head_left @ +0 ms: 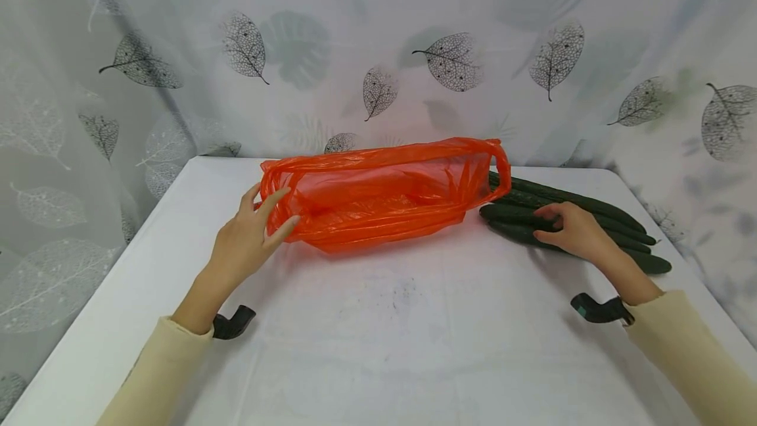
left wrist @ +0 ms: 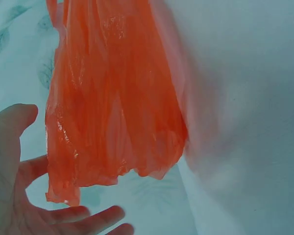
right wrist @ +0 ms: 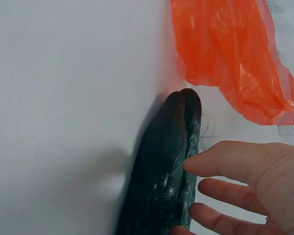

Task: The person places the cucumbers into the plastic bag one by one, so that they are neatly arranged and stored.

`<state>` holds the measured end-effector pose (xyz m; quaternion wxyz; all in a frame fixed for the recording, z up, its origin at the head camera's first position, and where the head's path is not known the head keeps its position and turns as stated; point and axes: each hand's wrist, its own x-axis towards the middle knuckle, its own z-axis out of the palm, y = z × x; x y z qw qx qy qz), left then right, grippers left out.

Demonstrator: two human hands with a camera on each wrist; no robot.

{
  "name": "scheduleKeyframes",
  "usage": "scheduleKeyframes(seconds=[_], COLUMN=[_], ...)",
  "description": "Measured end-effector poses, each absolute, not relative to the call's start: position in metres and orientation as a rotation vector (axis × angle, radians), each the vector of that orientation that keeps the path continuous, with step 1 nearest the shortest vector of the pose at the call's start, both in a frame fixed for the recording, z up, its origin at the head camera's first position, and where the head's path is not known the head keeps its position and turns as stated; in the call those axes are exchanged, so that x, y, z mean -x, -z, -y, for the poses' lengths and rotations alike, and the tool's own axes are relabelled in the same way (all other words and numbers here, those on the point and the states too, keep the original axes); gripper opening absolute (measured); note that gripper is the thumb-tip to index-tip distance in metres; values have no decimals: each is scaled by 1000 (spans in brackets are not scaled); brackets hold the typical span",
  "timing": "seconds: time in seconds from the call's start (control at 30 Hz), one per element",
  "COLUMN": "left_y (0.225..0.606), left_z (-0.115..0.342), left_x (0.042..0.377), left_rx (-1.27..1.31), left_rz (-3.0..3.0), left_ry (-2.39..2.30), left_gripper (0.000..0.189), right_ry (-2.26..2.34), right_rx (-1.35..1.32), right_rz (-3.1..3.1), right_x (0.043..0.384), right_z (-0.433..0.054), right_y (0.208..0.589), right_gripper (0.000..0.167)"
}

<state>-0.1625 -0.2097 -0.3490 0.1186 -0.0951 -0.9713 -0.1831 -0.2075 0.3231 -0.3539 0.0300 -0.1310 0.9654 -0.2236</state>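
An orange-red plastic bag [head_left: 367,229] lies on its side on the white table, its mouth spread wide toward me and a handle loop at its right end. At that bag's left end is my left hand [head_left: 239,245], fingers spread. The left wrist view has its fingers [left wrist: 105,220] loosely around the bag's edge, without gripping it. Several dark green cucumbers [head_left: 615,222] lie side by side to the right of the bag. Over their near side hovers my right hand [head_left: 570,232], thumb and fingers parted. In the right wrist view its fingertips [right wrist: 198,164] overlap a cucumber [right wrist: 157,171].
The white tabletop [head_left: 378,327] stretches in front of the bag and cucumbers. A leaf-patterned curtain [head_left: 378,51] hangs behind the table and along its sides. Dark curved pieces [head_left: 597,308] stick out at both wrists, by the cream sleeves [head_left: 686,347].
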Motion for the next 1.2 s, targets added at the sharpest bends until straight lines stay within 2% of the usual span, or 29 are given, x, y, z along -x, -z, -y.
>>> scheduleKeyframes(seconds=[0.5,0.83,1.0,1.2], left_y=[366,366,366,367], left_z=[208,206,207,206], left_x=[164,163,162,162], left_rx=[314,308,313,321], left_rz=[2740,2725,2733,2739], left_ry=[699,725,712,708], left_gripper=[49,50,50,51], right_ry=[671,670,738,767], right_rx=[445,717,646,676], right_rz=[-2933,-2950,-2914,-2962], right_x=[205,204,198,197], right_z=[-338,-348,-358,-365], right_y=[369,375,379,384], right_gripper=[38,44,48,44])
